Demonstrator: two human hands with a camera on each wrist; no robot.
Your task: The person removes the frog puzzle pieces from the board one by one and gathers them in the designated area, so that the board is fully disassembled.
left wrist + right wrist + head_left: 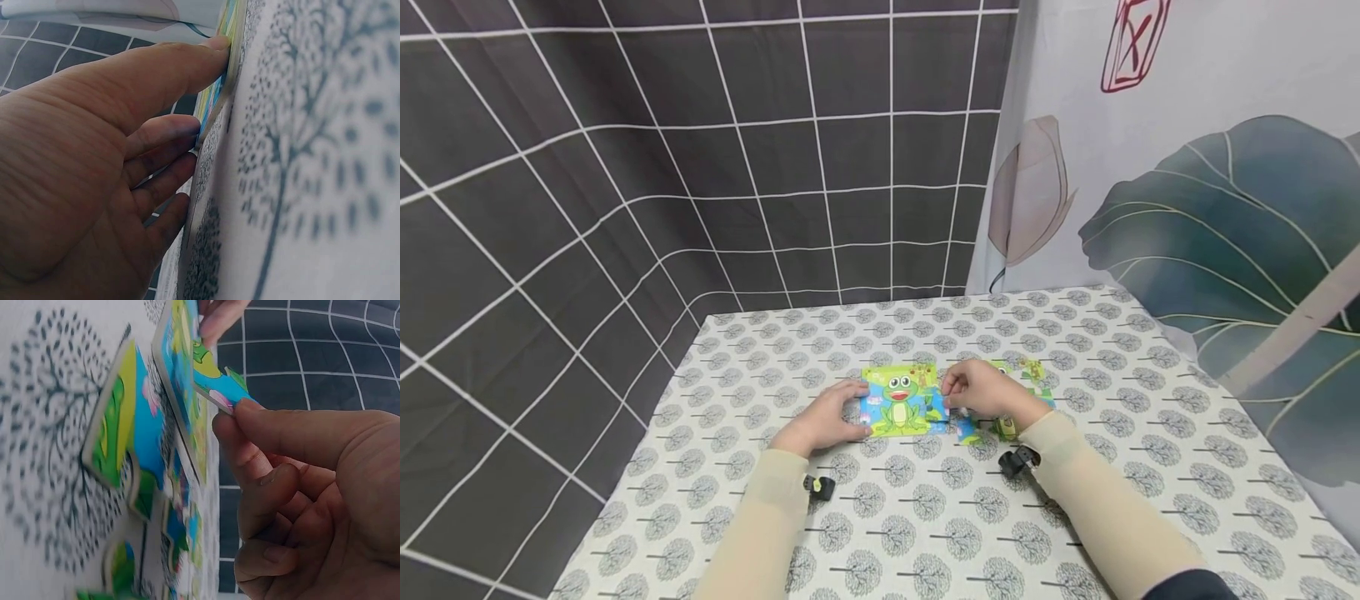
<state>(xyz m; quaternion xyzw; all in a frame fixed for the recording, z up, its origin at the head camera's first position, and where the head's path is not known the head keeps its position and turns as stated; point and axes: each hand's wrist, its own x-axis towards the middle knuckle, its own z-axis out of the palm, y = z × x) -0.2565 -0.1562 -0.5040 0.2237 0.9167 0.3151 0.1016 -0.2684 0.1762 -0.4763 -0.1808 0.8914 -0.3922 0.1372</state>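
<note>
Puzzle piece (215, 384), pinched between thumb and forefinger of the right hand (981, 390), hangs over the right edge of the frog puzzle board (901, 402). Straight fingers (164, 134) of the left hand (820, 417) press the board's left edge. Loose pieces (1028, 372) lie just beyond, on the tree-patterned tablecloth (925, 517).

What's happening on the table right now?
A person is working on a frog jigsaw puzzle on the tree-patterned tablecloth. The left hand rests straight fingers against the puzzle's left edge. The right hand pinches a puzzle piece at the puzzle's right edge. More loose pieces lie on the cloth just right of the puzzle, partly hidden by that hand in the head view.
</note>
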